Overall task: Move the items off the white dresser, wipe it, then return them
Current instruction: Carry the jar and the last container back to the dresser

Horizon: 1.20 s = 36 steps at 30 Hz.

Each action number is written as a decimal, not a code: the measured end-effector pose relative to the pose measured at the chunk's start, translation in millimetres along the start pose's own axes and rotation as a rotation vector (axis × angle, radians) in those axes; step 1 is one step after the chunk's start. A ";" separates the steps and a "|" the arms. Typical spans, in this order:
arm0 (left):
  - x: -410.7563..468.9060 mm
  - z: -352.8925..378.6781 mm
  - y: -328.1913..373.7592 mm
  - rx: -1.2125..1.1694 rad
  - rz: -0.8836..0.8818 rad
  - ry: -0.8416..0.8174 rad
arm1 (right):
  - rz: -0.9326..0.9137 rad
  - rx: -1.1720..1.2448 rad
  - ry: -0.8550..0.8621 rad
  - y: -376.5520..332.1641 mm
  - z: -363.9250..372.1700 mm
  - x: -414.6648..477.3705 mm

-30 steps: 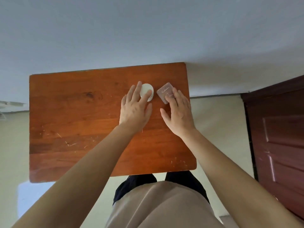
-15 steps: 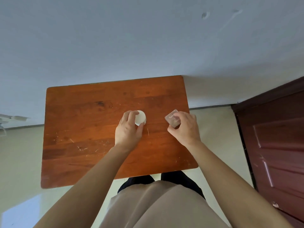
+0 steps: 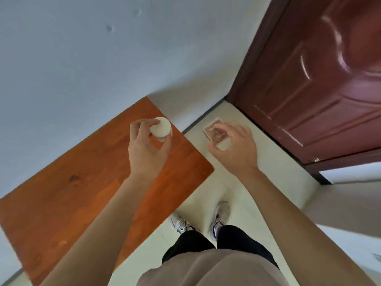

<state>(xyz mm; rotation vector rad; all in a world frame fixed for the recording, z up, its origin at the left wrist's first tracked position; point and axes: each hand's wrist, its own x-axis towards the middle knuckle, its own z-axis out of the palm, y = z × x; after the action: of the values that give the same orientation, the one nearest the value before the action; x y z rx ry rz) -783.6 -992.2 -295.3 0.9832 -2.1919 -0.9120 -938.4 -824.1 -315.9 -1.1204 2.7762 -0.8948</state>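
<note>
The left hand [image 3: 146, 149] curls its fingers round a white jar [image 3: 161, 129], held clear above the table's [image 3: 72, 193] far corner at centre frame. The right hand [image 3: 235, 147] pinches a clear square case [image 3: 215, 134] over the floor [image 3: 237, 188], right of centre. Both are probably being carried to the dresser, which is out of view. The door [image 3: 319, 89] closes off the upper right, and open floor lies between it and the table edge.
</note>
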 end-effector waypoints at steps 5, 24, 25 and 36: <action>-11.7 31.3 82.9 -0.083 0.155 -0.074 | 0.128 0.008 0.241 52.7 -85.3 -35.2; -354.5 266.2 499.2 -0.437 0.917 -0.490 | 0.617 -0.261 0.934 319.2 -440.7 -432.8; -374.9 277.8 516.1 -0.455 0.938 -0.522 | 0.651 -0.285 0.962 330.8 -453.8 -453.3; -518.0 430.1 636.5 -0.512 1.016 -0.810 | 0.929 -0.397 1.027 476.0 -535.6 -573.4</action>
<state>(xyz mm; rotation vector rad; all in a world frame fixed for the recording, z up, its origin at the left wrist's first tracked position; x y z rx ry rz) -1053.9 -113.5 -180.3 -0.8451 -2.3571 -1.3126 -931.6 88.8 -222.5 0.9983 3.6241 -0.9052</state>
